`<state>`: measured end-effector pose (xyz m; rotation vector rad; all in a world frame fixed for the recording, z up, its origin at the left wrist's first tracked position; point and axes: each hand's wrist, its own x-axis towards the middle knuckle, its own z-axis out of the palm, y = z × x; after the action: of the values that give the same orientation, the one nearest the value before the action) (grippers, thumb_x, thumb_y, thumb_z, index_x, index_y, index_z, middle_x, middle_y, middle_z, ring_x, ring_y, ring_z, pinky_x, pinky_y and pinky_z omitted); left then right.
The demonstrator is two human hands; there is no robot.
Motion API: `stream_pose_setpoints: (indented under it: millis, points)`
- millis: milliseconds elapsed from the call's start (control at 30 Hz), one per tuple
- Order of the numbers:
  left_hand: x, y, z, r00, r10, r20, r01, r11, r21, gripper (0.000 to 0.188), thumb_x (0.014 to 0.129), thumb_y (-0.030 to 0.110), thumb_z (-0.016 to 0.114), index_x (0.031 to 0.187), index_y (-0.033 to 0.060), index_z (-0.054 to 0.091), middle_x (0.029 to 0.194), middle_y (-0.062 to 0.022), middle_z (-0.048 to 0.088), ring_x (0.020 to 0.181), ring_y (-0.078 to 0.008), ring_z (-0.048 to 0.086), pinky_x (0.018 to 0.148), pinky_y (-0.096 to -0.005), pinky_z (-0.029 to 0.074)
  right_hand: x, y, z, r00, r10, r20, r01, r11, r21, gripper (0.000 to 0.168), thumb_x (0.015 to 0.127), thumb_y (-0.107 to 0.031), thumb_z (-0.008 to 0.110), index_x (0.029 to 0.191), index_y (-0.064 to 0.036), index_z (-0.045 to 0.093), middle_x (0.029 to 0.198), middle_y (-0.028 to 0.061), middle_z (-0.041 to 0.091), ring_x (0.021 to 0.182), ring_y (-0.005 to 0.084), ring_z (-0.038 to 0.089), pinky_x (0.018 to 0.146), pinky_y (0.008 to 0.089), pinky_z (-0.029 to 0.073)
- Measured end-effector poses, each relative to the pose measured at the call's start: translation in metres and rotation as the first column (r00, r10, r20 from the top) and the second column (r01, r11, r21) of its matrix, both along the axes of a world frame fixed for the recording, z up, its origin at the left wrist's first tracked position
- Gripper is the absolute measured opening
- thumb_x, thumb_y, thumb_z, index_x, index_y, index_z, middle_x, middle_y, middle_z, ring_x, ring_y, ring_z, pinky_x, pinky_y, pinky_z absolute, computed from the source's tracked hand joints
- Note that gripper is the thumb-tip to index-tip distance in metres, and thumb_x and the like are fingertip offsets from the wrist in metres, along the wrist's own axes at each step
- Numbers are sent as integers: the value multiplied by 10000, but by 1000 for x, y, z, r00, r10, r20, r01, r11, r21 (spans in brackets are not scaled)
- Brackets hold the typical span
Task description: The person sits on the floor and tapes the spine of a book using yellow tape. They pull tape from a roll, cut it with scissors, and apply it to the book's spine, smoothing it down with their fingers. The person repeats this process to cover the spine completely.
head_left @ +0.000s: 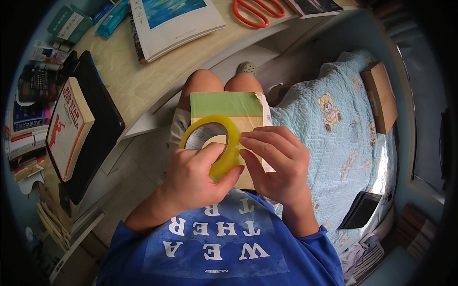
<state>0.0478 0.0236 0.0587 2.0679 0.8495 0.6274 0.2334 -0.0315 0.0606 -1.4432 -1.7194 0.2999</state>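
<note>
My left hand grips a large roll of yellowish clear packing tape, its thumb through the cardboard core and its fingers around the near rim. On the roll's right edge, the thumb and fingertips of my right hand press together at the tape's surface; whether they pinch a loose end of tape cannot be told. Beneath both hands, a worn paperback book with a green and tan cover lies on my lap. Its top right corner is torn and creased.
A desk curves along the left and top, bearing red-handled scissors, a large white book, and a black laptop or tablet under a paperback. On the right, a quilted bed holds a cardboard box and a black flat device.
</note>
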Motion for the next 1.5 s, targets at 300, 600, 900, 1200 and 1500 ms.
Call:
stream_pose_setpoints:
  millis: [300,600,900,1200,1500]
  points:
    - [-4,-1,3,986,-2,-169,10,999,46,311,753,147,822,988,15,666,721,-138,682,625,-335,700,559,-387,550,-10,2,8,979,-51,197,58,998,-28,196,639,24,765,809,-52,704,771,53,703,681,225,667,574,329,540]
    - [-1,-2,3,989,11,-148,0,997,73,275,763,215,807,850,33,620,626,-153,635,561,-357,662,525,-444,525,-9,3,3,987,-46,153,61,994,-94,165,619,6,748,750,-61,672,724,51,672,638,237,635,542,332,514]
    - [-1,1,3,993,16,-116,-8,997,73,280,760,211,809,879,28,635,634,-165,645,564,-360,662,528,-438,529,0,1,4,997,2,83,10,989,-147,135,707,-96,768,819,-81,695,740,35,664,656,230,639,534,348,506]
    - [-1,1,5,976,0,-217,27,992,120,277,772,241,806,863,47,630,600,-139,632,535,-331,659,515,-424,525,-3,2,3,987,-22,157,49,985,-167,107,706,-64,752,800,-70,702,748,49,687,653,226,661,529,344,513]
    - [1,0,6,950,-16,-313,69,985,158,324,745,214,823,947,26,654,622,-133,641,543,-332,655,509,-427,514,-7,5,8,980,-22,199,62,979,-196,136,641,0,742,722,-71,660,675,42,649,601,229,628,520,338,497]
